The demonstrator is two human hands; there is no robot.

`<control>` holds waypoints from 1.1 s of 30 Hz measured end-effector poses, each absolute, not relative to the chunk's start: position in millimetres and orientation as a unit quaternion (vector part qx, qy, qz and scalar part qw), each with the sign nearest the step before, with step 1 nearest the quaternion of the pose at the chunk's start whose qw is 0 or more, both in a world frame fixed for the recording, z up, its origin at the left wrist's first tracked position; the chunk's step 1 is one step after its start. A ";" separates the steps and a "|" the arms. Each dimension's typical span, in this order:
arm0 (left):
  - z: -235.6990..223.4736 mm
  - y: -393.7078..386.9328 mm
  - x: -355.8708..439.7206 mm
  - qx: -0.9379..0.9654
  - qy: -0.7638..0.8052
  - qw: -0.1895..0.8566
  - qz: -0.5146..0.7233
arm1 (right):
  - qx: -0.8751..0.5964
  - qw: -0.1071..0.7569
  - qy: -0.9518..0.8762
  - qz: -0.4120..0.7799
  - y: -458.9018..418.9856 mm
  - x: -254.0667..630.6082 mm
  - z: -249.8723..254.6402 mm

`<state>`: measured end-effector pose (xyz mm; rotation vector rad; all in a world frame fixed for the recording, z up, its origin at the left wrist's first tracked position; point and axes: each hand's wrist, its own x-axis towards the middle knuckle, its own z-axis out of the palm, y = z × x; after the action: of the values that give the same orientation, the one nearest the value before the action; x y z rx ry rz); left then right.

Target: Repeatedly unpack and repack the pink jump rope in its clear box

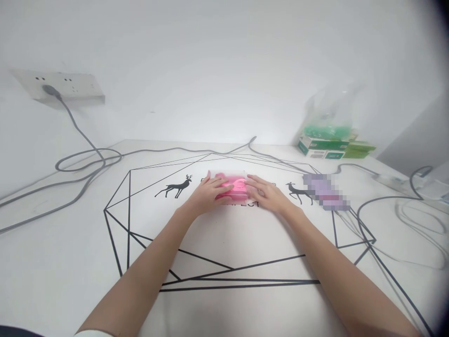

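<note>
A small clear plastic box [240, 196] with bright pink contents lies on the printed white mat [224, 238], in the middle of the view. My left hand [209, 194] holds the left part of the box, its fingers reaching over the top. At the opposite end, my right hand [268, 194] grips the right edge with its fingertips. What exactly the pink thing inside is, I cannot make out. Parts of the box are hidden under my fingers.
Grey cables [87, 171] loop across the left and back of the table. A blurred purple item [326, 192] lies right of my right hand. Green-and-white boxes [324, 144] stand at the back right under a clear bag [329, 110]. More cables run along the right side.
</note>
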<state>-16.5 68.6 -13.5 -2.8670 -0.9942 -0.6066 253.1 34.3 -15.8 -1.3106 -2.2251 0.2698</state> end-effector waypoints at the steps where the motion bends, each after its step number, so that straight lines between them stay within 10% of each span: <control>1: -12.4 67.8 -16.4 -0.927 -0.322 0.020 -0.192 | -0.482 0.278 -0.825 0.098 34.0 253.1 -15.3; 13: 11.7 58.4 -10.1 -0.881 -0.403 -0.079 -0.237 | -0.403 0.440 -0.792 0.130 30.0 231.2 -14.1; 33: 1.9 78.3 19.0 -0.906 -0.355 0.005 -0.231 | -0.489 0.310 -0.781 0.232 69.7 260.4 1.6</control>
<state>19.0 78.3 1.9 -2.8371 -1.1102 -0.7240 260.4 69.7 1.6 -1.2919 -2.0636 0.6135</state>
